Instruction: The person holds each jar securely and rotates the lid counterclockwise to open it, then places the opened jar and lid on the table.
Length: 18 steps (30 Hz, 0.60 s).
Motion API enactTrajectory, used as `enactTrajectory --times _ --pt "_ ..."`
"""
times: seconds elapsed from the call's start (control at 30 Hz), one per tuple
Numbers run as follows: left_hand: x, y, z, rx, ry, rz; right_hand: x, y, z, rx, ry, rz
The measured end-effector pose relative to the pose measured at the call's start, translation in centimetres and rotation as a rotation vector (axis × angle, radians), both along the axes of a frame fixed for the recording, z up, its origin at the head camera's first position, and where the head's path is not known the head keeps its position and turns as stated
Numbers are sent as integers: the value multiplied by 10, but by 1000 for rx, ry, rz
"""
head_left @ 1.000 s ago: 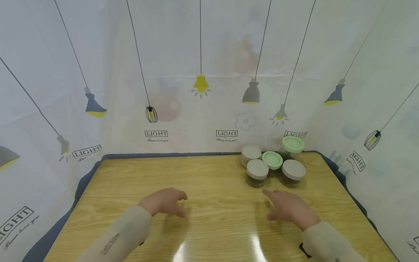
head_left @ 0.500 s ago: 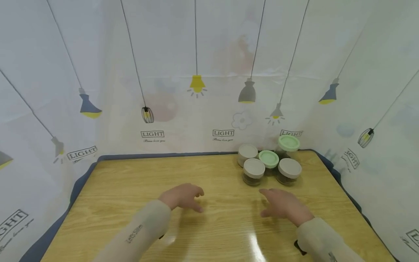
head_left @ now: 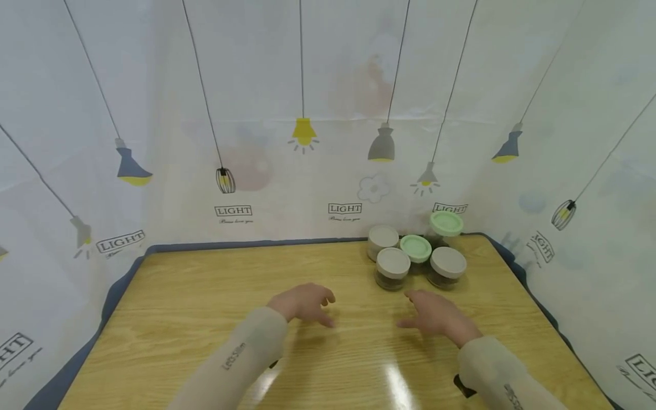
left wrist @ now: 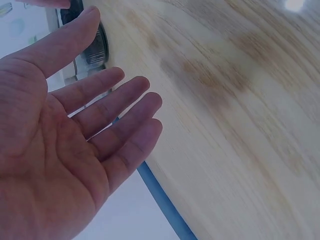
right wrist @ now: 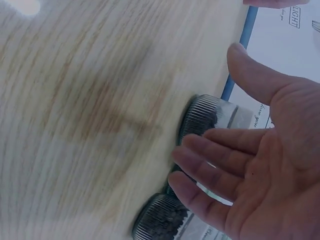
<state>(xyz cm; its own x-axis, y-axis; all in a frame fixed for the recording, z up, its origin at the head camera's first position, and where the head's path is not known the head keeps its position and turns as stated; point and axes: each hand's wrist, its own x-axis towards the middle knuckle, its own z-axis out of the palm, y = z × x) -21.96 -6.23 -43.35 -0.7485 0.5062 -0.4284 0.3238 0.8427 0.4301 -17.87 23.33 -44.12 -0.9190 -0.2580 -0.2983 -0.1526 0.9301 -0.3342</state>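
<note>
1. Now brings the left hand (head_left: 303, 303) further inward over the tabletop (head_left: 164, 316) than a second ago, narrowing the gap to the right hand (head_left: 435, 313).
2. Holds nothing in either hand: left fingers (left wrist: 115, 102) loosely extended, thumb spread away; right fingers (right wrist: 197, 197) likewise relaxed, palm bare.
3. Leaves the lidded jars unchanged at the back right: front-left jar (head_left: 393, 270) and front-right jar (head_left: 447, 267), both pale-lidded; back-left jar (head_left: 382, 242), also pale-lidded; low green-lidded jar (head_left: 415, 249) in the middle; higher green-lidded jar (head_left: 446, 225) behind, cannot tell whether stacked.
4. Keeps the right hand just before the front pair, seemingly apart from both; left hand farther off, to their left.
5. Suggests both hands poised near the group, with handling apparently not yet begun.
</note>
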Motion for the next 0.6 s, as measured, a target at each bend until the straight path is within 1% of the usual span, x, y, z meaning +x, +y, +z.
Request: enactTrajectory --times 0.13,0.27,0.37,0.47,0.6 --pt "1 4 -1 20 -24 2 -4 -1 -7 13 29 -56" --pt "1 8 -3 21 -31 3 -12 -1 -17 -3 54 -155" --pt "3 10 -2 17 -34 -2 -19 0 -25 -58 87 -218" --pt "3 11 -3 3 -29 -16 -28 -2 -34 -139 119 -268" --pt "2 13 -5 -10 -27 -25 -38 -7 -43 -226 135 -324"
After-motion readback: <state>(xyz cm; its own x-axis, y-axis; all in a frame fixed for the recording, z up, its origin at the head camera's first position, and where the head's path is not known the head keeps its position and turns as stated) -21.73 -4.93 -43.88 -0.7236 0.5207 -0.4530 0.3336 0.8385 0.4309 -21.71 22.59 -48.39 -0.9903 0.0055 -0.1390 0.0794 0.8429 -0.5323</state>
